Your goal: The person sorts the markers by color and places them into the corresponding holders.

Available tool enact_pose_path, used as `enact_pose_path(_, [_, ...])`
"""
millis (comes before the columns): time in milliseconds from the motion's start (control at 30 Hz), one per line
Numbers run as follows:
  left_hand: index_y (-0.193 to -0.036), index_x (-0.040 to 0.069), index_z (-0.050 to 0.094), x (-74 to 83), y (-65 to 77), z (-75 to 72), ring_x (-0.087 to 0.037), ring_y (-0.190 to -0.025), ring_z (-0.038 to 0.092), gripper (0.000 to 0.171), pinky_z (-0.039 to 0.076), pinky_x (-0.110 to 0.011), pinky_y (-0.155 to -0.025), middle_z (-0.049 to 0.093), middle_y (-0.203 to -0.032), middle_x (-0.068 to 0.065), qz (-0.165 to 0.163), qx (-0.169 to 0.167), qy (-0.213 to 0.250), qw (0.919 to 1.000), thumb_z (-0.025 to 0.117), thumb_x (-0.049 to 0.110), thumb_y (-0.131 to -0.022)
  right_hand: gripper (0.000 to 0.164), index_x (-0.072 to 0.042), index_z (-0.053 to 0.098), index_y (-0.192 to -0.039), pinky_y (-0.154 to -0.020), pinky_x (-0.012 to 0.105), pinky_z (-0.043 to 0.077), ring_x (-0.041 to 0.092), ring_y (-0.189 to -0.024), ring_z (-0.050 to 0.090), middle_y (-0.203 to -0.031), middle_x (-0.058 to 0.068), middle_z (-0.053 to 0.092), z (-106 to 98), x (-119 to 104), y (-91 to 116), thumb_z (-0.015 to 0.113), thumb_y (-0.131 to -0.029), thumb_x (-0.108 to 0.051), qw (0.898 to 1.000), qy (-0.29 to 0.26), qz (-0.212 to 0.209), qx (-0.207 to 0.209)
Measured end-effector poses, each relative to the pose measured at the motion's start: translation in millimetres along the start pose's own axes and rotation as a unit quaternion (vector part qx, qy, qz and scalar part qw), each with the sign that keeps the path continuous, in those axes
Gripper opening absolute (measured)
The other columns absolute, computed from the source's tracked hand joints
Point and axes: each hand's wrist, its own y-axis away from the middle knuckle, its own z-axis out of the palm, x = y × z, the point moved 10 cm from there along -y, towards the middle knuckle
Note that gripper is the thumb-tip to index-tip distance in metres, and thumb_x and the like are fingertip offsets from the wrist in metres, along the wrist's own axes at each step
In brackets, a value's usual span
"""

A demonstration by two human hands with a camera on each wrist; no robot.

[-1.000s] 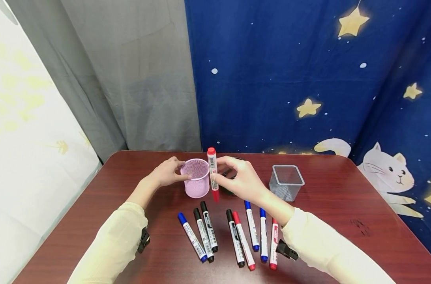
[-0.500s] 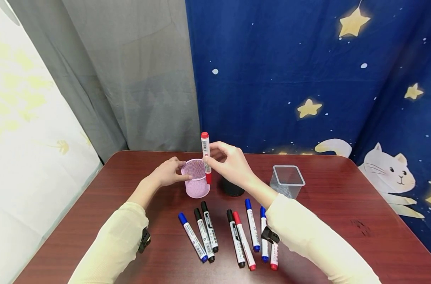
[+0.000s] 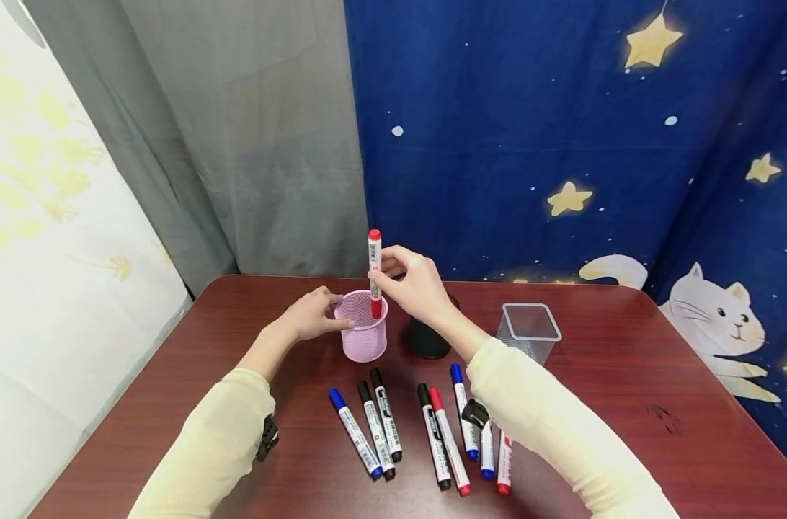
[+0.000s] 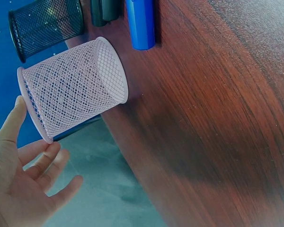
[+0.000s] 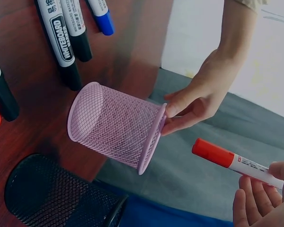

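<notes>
The left hand [image 3: 309,315] pinches the rim of a round pink mesh pen holder [image 3: 365,344], its thumb and forefinger at the near left edge. The holder stands upright at the table's back. Between thumb and fingers, the right hand [image 3: 416,285] holds a red whiteboard marker [image 3: 375,256] upright, white barrel in the grip and red cap pointing down. From the head, that cap overlaps the holder's opening; the right wrist view puts the marker's cap [image 5: 213,152] a short way off the holder's rim. A black mesh pen holder [image 3: 427,342] stands just right, partly behind the right hand.
A grey square mesh holder [image 3: 530,324] stands farther right, partly behind the right forearm. Several markers lie in front: blue [image 3: 356,432] and black [image 3: 385,414] ones on the left, black [image 3: 434,436], red [image 3: 450,441] and blue ones on the right, some under the right sleeve.
The right hand has lifted the red marker and moved it left, from beside the pink holder to over its opening. The left hand stays at the holder's rim.
</notes>
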Motion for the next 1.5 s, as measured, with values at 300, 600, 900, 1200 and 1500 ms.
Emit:
enact_pose_path(300, [-0.114,-0.008,0.055,1.3,0.4,-0.6,-0.021,-0.078,0.047,0.064,0.041,-0.034,-0.070,0.052,-0.090,-0.013,-0.001,0.001,-0.003,1.0000,0.069,0.039,-0.073,0.025,-0.007,0.060,-0.101,-0.063,0.023,0.046,0.007,-0.069,0.059,-0.082,0.000,0.063,6,14,-7,0.066,-0.079,-0.017,0.999,0.023,0.025,0.003])
enact_pose_path(600, [-0.113,-0.006,0.056,2.1,0.3,-0.7,-0.020,-0.078,0.046,0.061,0.040,-0.034,-0.069,0.052,-0.089,-0.013,0.004,0.001,-0.007,1.0000,0.068,0.039,-0.074,0.024,-0.009,0.061,-0.101,-0.064,0.025,0.044,0.005,-0.069,0.059,-0.081,-0.002,0.064,16,24,-12,0.065,-0.080,-0.020,0.998,0.056,0.041,-0.004])
enact_pose_path(900, [-0.114,-0.007,0.055,2.4,1.2,-0.1,-0.021,-0.079,0.047,0.062,0.041,-0.034,-0.070,0.052,-0.092,-0.016,0.001,-0.005,0.000,1.0000,0.068,0.039,-0.074,0.024,-0.012,0.061,-0.101,-0.064,0.026,0.044,0.004,-0.069,0.059,-0.082,-0.004,0.064,26,37,-10,0.065,-0.080,-0.022,0.996,0.066,0.066,-0.005])
enact_pose_path(1200, [-0.115,-0.008,0.054,1.1,1.5,0.3,-0.021,-0.078,0.047,0.064,0.042,-0.035,-0.070,0.052,-0.092,-0.016,-0.006,-0.007,-0.003,0.9999,0.067,0.041,-0.074,0.025,-0.011,0.060,-0.102,-0.064,0.024,0.045,0.005,-0.070,0.059,-0.083,-0.002,0.063,36,47,-4,0.065,-0.080,-0.022,0.994,0.076,0.076,-0.014])
enact_pose_path(1500, [-0.115,-0.008,0.054,1.7,1.8,-0.3,-0.021,-0.079,0.047,0.064,0.042,-0.034,-0.069,0.052,-0.094,-0.018,-0.005,-0.006,-0.002,1.0000,0.068,0.040,-0.074,0.025,-0.011,0.060,-0.101,-0.064,0.023,0.046,0.005,-0.070,0.059,-0.083,-0.002,0.063,39,51,1,0.065,-0.080,-0.022,0.994,0.070,0.086,-0.019])
